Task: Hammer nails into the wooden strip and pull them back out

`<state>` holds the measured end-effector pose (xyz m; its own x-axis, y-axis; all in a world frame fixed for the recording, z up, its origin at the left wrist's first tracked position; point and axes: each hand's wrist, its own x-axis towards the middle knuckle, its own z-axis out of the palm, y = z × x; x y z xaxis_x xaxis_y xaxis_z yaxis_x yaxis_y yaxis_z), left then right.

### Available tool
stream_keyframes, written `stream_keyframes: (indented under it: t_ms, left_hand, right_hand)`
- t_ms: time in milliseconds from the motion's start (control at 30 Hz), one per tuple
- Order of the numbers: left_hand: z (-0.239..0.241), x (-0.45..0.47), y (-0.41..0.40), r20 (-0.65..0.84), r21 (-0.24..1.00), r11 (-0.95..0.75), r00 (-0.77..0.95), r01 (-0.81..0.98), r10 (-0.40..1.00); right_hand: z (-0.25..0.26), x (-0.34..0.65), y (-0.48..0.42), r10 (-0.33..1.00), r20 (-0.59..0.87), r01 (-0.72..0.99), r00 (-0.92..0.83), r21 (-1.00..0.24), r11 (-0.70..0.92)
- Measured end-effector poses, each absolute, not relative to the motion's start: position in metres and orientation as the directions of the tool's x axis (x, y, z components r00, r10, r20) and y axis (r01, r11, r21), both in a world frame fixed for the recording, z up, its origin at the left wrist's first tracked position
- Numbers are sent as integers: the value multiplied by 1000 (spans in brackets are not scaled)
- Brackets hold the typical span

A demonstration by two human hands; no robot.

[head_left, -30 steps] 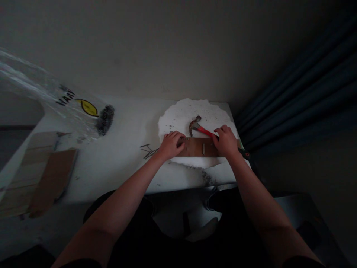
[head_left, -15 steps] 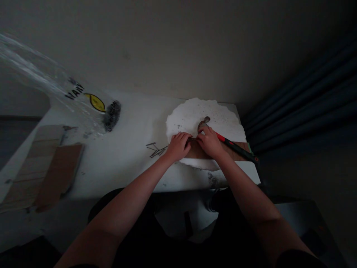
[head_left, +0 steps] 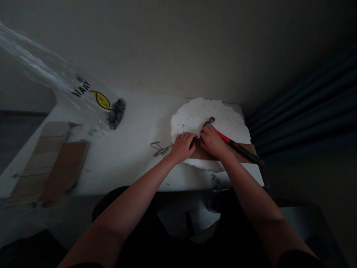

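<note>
Over a brown wooden board [head_left: 242, 148], my two hands work close together. My left hand [head_left: 184, 146] rests on the board's left end with its fingers curled and pressed together. Beside it, my right hand [head_left: 213, 142] is closed too, thumb side towards the left. A small dark thing [head_left: 196, 140] shows between the fingertips, too dim to name. Just behind my right hand lies a claw hammer [head_left: 237, 146] with a red and black handle, its head pointing away and the handle crossing the board. Several loose nails [head_left: 160, 149] lie left of my left hand.
Under the board is a ragged white sheet [head_left: 192, 111] on the white table [head_left: 134, 160]. At the left stand out a clear plastic bag [head_left: 102, 100] with dark small pieces in its end, a brown board [head_left: 65, 167] and a paler board [head_left: 39, 160]. A dark curtain [head_left: 306, 108] hangs right.
The whole view has shifted slightly, so things sit further right. My right hand has closed up a little, and less of the small thing between the hands shows.
</note>
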<state>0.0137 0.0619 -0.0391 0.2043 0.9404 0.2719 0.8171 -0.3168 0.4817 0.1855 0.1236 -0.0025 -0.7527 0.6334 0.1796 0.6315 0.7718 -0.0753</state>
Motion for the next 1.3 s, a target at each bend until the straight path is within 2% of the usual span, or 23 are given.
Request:
stream_keyframes:
  t_ms: [367,700,1300]
  left_hand:
    - [-40,14,62,265,483,-312,203,818,942]
    - [-37,14,62,250,483,-301,200,822,947]
    - [-39,14,62,258,479,-306,202,822,945]
  right_hand:
    - [-1,190,124,622,205,624,-756,-63,779]
    - [1,198,121,601,247,592,-760,-117,797]
    - [-9,193,121,636,221,620,-740,-144,771]
